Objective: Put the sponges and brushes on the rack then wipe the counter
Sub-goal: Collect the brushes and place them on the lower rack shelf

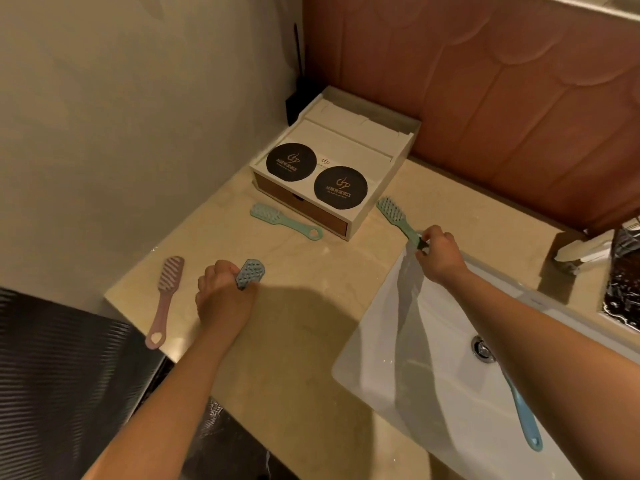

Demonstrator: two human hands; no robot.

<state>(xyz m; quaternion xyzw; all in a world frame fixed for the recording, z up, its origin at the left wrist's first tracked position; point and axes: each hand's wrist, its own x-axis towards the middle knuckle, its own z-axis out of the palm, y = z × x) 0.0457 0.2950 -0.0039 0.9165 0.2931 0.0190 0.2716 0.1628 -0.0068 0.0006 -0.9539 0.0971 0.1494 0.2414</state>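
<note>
My left hand grips the handle of a blue-grey brush, whose head points up and away over the beige counter. My right hand pinches the handle end of a green brush at the sink's far-left corner. A second green brush lies in front of the white rack box. A pink brush lies near the counter's left edge. A blue brush lies in the white sink, partly hidden by my right forearm.
Two black round coasters sit on the rack box's top. A faucet stands at the right behind the sink. A dark ribbed surface lies below the counter's left edge. Walls close in at the left and back.
</note>
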